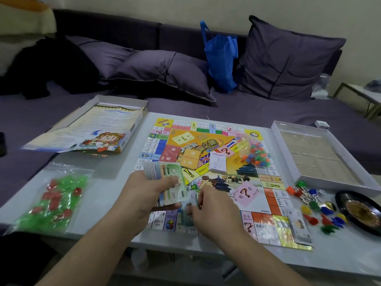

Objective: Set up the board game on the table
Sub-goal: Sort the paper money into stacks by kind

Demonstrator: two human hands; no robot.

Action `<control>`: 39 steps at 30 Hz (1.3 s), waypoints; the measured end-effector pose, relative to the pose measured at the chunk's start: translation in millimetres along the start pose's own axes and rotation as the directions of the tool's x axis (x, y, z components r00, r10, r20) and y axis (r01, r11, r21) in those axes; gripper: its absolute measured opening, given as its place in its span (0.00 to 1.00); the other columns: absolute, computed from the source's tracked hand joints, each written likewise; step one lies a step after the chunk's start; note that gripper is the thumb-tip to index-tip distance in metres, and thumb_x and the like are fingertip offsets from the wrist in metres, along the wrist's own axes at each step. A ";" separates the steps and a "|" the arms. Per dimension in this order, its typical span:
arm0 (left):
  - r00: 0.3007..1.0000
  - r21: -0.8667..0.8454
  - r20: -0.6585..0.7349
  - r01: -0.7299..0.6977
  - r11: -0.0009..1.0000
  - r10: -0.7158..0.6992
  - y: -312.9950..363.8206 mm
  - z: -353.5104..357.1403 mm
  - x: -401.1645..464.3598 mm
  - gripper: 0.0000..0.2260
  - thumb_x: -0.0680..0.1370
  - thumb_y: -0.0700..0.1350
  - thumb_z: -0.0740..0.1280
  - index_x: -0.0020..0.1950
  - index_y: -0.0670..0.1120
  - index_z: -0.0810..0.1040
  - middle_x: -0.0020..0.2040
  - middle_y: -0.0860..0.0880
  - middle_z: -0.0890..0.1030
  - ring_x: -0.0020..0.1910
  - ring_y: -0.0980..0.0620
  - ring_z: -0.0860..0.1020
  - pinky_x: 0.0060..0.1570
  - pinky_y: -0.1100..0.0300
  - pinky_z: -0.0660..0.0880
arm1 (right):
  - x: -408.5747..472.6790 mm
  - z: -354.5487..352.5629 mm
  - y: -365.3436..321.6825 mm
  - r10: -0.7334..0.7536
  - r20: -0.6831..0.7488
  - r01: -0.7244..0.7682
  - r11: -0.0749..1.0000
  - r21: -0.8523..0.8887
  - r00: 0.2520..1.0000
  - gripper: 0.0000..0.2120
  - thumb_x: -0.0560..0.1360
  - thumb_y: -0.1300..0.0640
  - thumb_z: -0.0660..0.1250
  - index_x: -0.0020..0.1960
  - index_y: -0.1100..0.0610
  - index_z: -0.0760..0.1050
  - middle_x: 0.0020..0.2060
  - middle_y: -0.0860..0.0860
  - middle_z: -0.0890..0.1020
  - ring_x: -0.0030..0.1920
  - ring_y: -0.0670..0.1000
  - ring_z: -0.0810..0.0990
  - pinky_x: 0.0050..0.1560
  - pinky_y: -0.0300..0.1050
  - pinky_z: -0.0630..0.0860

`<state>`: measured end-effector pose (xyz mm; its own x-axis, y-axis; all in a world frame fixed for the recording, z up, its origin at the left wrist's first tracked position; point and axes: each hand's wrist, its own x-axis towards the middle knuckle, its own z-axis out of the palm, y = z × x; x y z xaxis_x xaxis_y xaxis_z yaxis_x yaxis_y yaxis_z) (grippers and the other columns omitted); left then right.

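The game board (pixel 208 174) lies open and flat on the white table (pixel 115 207), its colourful squares facing up. The left hand (pixel 144 195) hovers over the board's near left part and grips a thick fanned stack of paper play money (pixel 165 178), thumb across the top notes. Just to its right, the right hand (pixel 214 209) reaches down to the board's near edge, fingers curled and pinching a single banknote (pixel 188 213) that is blurred; whether the note lies on the board or is lifted I cannot tell.

On the board's middle sit an orange card deck (pixel 190 159) and, to its right, a white card deck (pixel 218 162). A clear bag of small coloured pieces (pixel 252 151) rests on the board's far right part. A narrow printed sheet (pixel 299 226) lies at the board's near right corner.

Left of the board, near the table's left edge, lies a clear zip bag of green and red houses (pixel 53 199). Beyond it, the box lid (pixel 115 112) rests tilted on the table's far left corner, holding the rules sheet (pixel 92 131). On the right stands the white box tray (pixel 317 153), and near it loose coloured pawns (pixel 321 211), dice (pixel 321 192) and a black roulette wheel (pixel 360 211) are scattered.

Behind the table runs a purple sofa (pixel 257 108) with cushions (pixel 286 58) and a blue bag (pixel 221 58).
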<state>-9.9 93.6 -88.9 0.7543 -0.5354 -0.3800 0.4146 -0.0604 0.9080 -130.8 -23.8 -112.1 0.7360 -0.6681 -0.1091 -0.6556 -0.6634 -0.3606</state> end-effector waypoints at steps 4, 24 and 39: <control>0.999 -0.013 0.039 0.018 1.000 -0.017 2.6 -0.2 -2.6 0.16 0.73 0.34 0.77 0.59 0.36 0.80 0.48 0.38 0.88 0.44 0.36 0.88 0.36 0.41 0.85 | 3.7 -5.2 1.2 -0.055 -0.049 0.061 0.987 0.146 0.997 0.04 0.81 0.54 0.67 0.51 0.51 0.71 0.44 0.46 0.78 0.43 0.49 0.78 0.38 0.47 0.75; 0.986 -0.021 -0.160 0.044 0.999 -0.046 27.5 -49.4 9.7 0.13 0.73 0.34 0.77 0.56 0.36 0.81 0.44 0.37 0.87 0.36 0.41 0.87 0.28 0.47 0.84 | 23.3 -9.8 -14.8 0.010 -0.052 0.038 0.553 0.833 0.999 0.09 0.79 0.60 0.73 0.51 0.51 0.74 0.36 0.54 0.83 0.31 0.51 0.76 0.30 0.43 0.74; 0.988 -0.001 -0.149 0.026 1.000 -0.026 34.0 -75.8 12.7 0.13 0.72 0.35 0.78 0.55 0.37 0.83 0.44 0.38 0.88 0.40 0.39 0.88 0.33 0.45 0.85 | 19.6 58.9 -78.4 -0.259 -0.052 0.264 0.946 0.190 0.965 0.05 0.80 0.57 0.68 0.52 0.49 0.75 0.47 0.46 0.79 0.47 0.49 0.78 0.47 0.54 0.82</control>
<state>52.3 148.5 -76.3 0.8107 -0.4020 -0.4256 0.4349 -0.0733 0.8975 -55.1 35.0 -140.5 0.8709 -0.4901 0.0362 -0.3936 -0.7397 -0.5458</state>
